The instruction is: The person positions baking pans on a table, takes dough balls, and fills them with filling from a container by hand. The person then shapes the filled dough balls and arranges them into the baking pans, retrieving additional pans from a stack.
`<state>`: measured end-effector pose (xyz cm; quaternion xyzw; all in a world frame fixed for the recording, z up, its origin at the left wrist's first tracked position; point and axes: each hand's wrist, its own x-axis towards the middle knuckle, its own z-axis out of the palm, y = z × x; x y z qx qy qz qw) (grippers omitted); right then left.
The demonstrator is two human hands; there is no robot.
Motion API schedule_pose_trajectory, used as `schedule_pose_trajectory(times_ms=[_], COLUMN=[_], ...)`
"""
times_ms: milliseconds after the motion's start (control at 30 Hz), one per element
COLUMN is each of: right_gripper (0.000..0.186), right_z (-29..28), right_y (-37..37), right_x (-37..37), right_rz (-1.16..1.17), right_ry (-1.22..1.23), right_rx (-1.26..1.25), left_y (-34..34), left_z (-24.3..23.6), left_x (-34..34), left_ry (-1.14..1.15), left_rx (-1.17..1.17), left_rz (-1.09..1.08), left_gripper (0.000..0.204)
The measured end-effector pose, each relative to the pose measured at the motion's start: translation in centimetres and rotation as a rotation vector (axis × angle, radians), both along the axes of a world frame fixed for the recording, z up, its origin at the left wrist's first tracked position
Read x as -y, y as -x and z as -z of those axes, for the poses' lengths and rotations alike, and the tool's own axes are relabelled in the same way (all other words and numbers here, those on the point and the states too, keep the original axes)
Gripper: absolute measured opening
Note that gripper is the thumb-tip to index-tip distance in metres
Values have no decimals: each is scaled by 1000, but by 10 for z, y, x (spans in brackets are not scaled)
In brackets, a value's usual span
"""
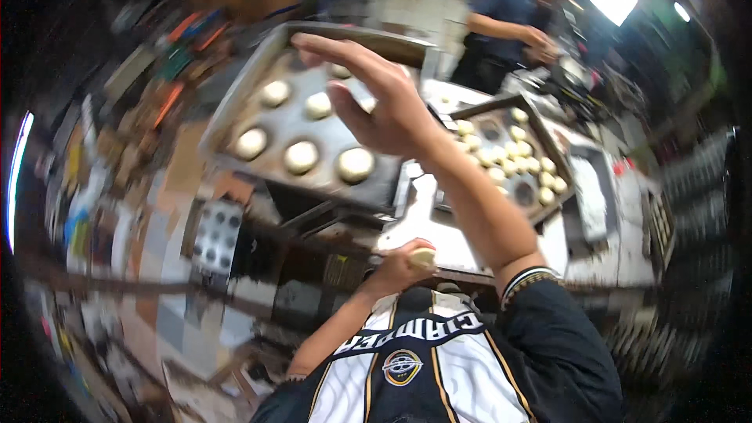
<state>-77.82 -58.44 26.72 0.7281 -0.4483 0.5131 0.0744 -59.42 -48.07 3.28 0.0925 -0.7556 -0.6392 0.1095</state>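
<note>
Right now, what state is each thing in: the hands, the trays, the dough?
Right hand: open, fingers spread, raised over the big tray, holding nothing.
Left hand: closed around a dough ball, near the chest.
Big tray: partly filled, six round dough pieces spaced apart.
Smaller tray: crowded with many small dough balls.
Another person: standing at the back, hands together.

dough rounds (pixel 301 157) crowd the metal tray (pixel 235 94), leaving narrow gaps.
</note>
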Motion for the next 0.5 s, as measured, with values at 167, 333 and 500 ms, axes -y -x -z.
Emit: schedule_pose_trajectory(times_ms=[167, 333, 500], right_gripper=[19, 23, 21], right_z=[83, 155, 166], right_y=[52, 87, 225], right_x=[-170, -265, -416], right_rz=[421, 335, 955], right_ry=[51, -419, 104], right_rx=[657, 138, 238], left_y=[59, 139, 234], left_z=[-40, -45, -44], left_x=[-3, -76, -150], left_ry=[-496, 130, -386], left_rx=[-14, -26, 227], left_rz=[-115, -11, 137], left_gripper=[34, 34, 30])
